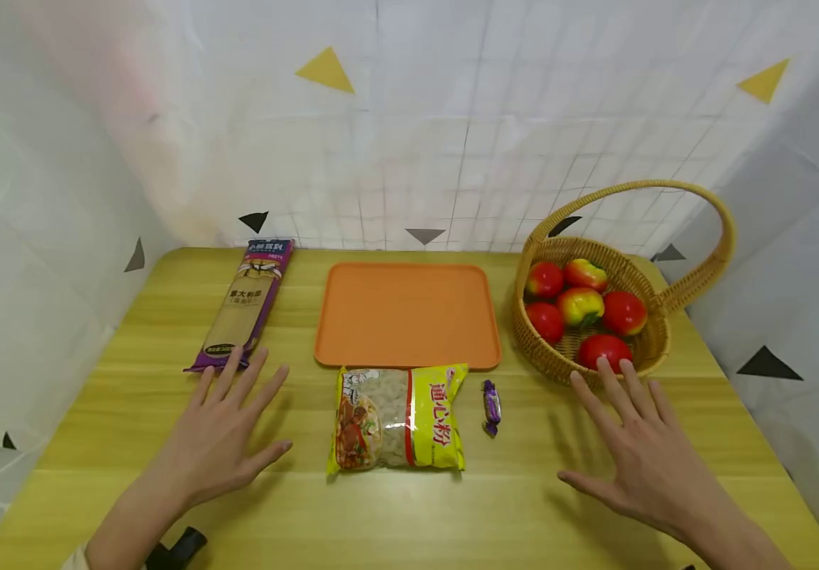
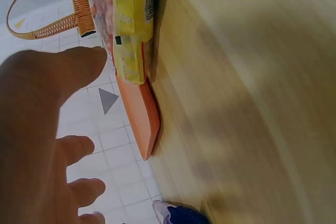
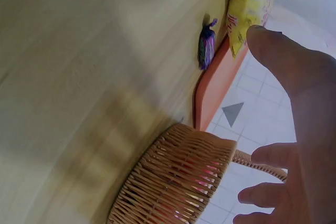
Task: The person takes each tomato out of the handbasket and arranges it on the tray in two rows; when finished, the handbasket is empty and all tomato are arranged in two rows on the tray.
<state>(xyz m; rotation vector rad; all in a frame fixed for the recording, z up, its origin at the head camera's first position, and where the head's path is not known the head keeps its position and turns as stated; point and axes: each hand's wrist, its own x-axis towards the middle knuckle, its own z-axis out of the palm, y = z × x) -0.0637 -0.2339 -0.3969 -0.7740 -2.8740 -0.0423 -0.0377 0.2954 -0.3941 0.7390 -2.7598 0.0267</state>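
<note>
My left hand [image 1: 220, 435] hovers over the left side of the table with fingers spread, holding nothing. Just beyond its fingertips lies a long purple pack of spaghetti [image 1: 249, 305]. My right hand [image 1: 645, 451] is likewise spread and holds nothing, its fingertips near the front of a wicker basket [image 1: 548, 360]. Between the hands lies a yellow bag of macaroni [image 1: 398, 419], also seen in the left wrist view as a yellow bag [image 2: 131, 24]. A purple wrapped candy [image 1: 491, 408] sits right of the bag, nearer the right hand.
An orange tray [image 1: 409, 317] lies behind the macaroni bag. Red tomatoes [image 1: 625, 313] and red-yellow peppers [image 1: 580, 305] fill the basket, whose tall handle [image 1: 638, 186] arches up. A patterned white cloth [image 1: 417, 119] hangs behind the wooden table [image 1: 409, 514].
</note>
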